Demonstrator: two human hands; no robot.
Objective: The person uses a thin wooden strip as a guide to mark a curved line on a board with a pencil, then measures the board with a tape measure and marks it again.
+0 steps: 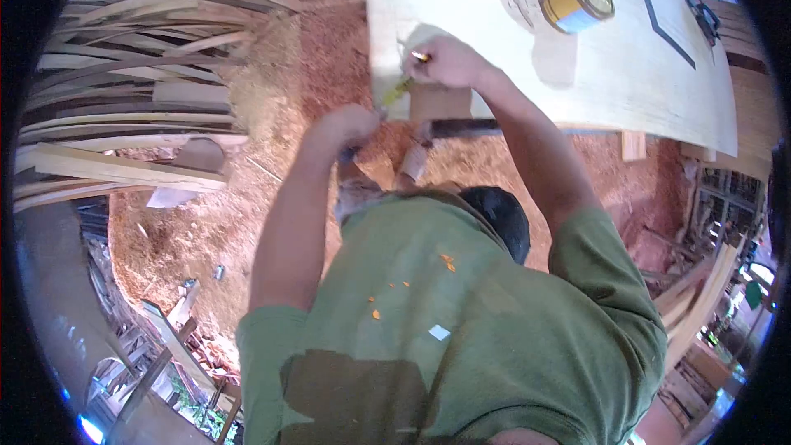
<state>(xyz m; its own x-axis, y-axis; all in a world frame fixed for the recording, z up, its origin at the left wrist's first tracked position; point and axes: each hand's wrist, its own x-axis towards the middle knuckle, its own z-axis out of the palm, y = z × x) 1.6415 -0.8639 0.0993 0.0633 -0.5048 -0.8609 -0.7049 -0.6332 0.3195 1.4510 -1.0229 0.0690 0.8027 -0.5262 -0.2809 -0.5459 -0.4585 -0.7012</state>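
Note:
A yellow tape measure (pixel 397 93) runs between my two hands at the near left corner of a pale wooden board (pixel 511 74). My left hand (pixel 354 125) is closed at its lower end, just off the board's edge; a bit of blue shows beneath this hand. My right hand (pixel 449 62) is over the board, fingers curled. A short, thin stick with a yellowish tip (pixel 422 57) pokes out of its fist, its kind too small to make out. The tape's upper end meets the right fingers, and the shadow of my hand and arm falls on the board.
A yellow-labelled can (pixel 579 2) stands on the board, near a dark angled strip (pixel 659 16) and a black tool (pixel 704 18). Stacked wood strips (pixel 140 74) fill the left side. Sawdust (pixel 247 173) covers the floor. More planks (pixel 700 297) lean at right.

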